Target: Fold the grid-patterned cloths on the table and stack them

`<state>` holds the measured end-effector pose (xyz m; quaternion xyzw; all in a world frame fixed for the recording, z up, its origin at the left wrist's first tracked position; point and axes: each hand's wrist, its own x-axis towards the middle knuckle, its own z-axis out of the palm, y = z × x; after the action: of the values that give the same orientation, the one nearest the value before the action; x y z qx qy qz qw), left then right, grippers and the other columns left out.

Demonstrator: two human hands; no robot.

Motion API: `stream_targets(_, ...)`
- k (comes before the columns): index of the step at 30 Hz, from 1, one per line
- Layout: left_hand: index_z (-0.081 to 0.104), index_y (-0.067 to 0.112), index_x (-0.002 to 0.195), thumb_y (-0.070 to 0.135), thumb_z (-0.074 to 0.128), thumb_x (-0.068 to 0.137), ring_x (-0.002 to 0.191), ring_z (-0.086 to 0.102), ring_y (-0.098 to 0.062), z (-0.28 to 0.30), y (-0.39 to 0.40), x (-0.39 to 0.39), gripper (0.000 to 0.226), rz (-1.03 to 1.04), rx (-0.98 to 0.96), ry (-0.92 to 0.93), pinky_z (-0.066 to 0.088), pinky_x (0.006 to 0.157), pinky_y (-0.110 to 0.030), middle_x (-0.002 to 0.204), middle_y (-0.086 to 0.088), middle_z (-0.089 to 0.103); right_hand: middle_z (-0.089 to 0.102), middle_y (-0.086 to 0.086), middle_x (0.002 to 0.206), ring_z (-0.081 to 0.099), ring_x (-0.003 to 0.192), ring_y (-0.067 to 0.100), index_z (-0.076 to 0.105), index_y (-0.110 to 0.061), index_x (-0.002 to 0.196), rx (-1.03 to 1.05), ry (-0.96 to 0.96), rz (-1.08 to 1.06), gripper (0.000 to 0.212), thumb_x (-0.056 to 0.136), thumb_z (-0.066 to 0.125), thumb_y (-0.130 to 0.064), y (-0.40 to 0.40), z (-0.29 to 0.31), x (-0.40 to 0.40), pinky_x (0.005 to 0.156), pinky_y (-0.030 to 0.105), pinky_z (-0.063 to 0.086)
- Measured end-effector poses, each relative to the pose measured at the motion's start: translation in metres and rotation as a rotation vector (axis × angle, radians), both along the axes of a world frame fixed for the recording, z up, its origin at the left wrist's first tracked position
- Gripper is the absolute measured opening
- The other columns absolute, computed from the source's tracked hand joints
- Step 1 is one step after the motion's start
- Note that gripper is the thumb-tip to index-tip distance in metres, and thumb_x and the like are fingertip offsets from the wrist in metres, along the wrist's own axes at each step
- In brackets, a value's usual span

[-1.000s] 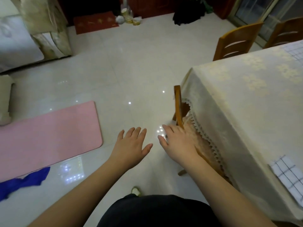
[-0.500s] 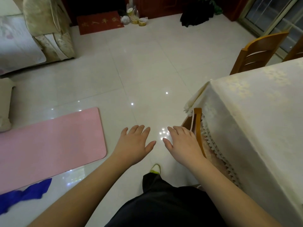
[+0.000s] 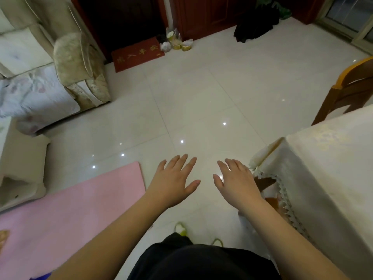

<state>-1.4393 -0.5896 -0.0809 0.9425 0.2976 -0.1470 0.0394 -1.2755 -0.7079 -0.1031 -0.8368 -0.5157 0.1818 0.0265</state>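
Over pale tiled floor (image 3: 201,93), both hands (image 3: 203,181) spread, grasping nothing, cloth-draped table (image 3: 331,178) right

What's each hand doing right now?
Left hand: open, fingers spread, holding nothing.
Right hand: open, fingers straight, holding nothing.

Home living room: sofa (image 3: 76,63), doormat (image 3: 137,54), clothed dining table (image 3: 333,158).

Left hand (image 3: 173,183) and right hand (image 3: 237,181) held out palm-down, fingers spread, over the tiled floor (image 3: 201,102), holding nothing. Table (image 3: 331,170) with cream tablecloth at right; pink mat (image 3: 66,211) at left.
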Motion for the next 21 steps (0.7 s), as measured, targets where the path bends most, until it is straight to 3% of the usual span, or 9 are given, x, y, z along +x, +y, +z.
stream_targets(3, -0.001, 0.03, 0.154, 0.069, -0.008, 0.08, 0.15, 0.008, -0.022, -0.008, 0.038, 0.021, 0.085, -0.004, -0.005, -0.019, 0.01, 0.121, -0.046, 0.164, -0.001, 0.007, 0.032, 0.006, 0.155, 0.026, 0.143, 0.025, 0.031, -0.019, 0.149, 0.004, -0.007, -0.016, 0.055, 0.101, 0.03, -0.045, 0.035, 0.0, 0.017, 0.116, 0.039, 0.02)
stream_targets(7, 0.0, 0.03, 0.155, 0.069, 0.003, 0.088, 0.15, 0.007, -0.022, -0.023, 0.096, 0.055, 0.077, -0.027, -0.019, -0.087, 0.007, 0.12, -0.045, 0.164, -0.001, 0.006, 0.032, 0.01, 0.156, 0.03, 0.142, 0.029, 0.034, -0.017, 0.149, 0.017, -0.038, -0.056, 0.061, 0.097, 0.025, -0.048, 0.086, -0.001, 0.04, 0.115, 0.042, 0.023)
stream_targets(12, 0.002, 0.034, 0.155, 0.069, -0.001, 0.088, 0.15, 0.011, -0.022, -0.022, 0.188, 0.089, 0.075, -0.105, -0.005, -0.145, 0.009, 0.12, -0.043, 0.163, -0.001, 0.01, 0.011, 0.008, 0.163, 0.021, 0.146, 0.027, 0.023, -0.02, 0.153, -0.008, -0.086, -0.09, 0.059, 0.101, 0.033, -0.045, 0.161, 0.006, 0.084, 0.116, 0.041, 0.022)
stream_targets(17, 0.012, 0.031, 0.155, 0.071, -0.016, 0.083, 0.148, 0.017, -0.023, -0.003, 0.275, 0.135, 0.087, -0.199, 0.006, -0.169, 0.015, 0.119, -0.045, 0.162, -0.001, 0.019, 0.048, 0.014, 0.145, 0.051, 0.129, 0.033, 0.048, -0.014, 0.141, 0.063, -0.17, -0.229, 0.059, 0.094, 0.032, -0.044, 0.22, 0.024, 0.118, 0.103, 0.046, 0.042)
stream_targets(21, 0.013, 0.03, 0.155, 0.068, -0.005, 0.084, 0.148, 0.019, -0.021, 0.006, 0.316, 0.201, 0.082, -0.291, -0.014, -0.206, 0.016, 0.118, -0.044, 0.161, 0.001, 0.022, 0.021, 0.007, 0.161, 0.021, 0.147, 0.027, 0.016, -0.022, 0.154, 0.016, -0.152, -0.301, 0.06, 0.101, 0.027, -0.046, 0.247, 0.029, 0.153, 0.119, 0.043, 0.014)
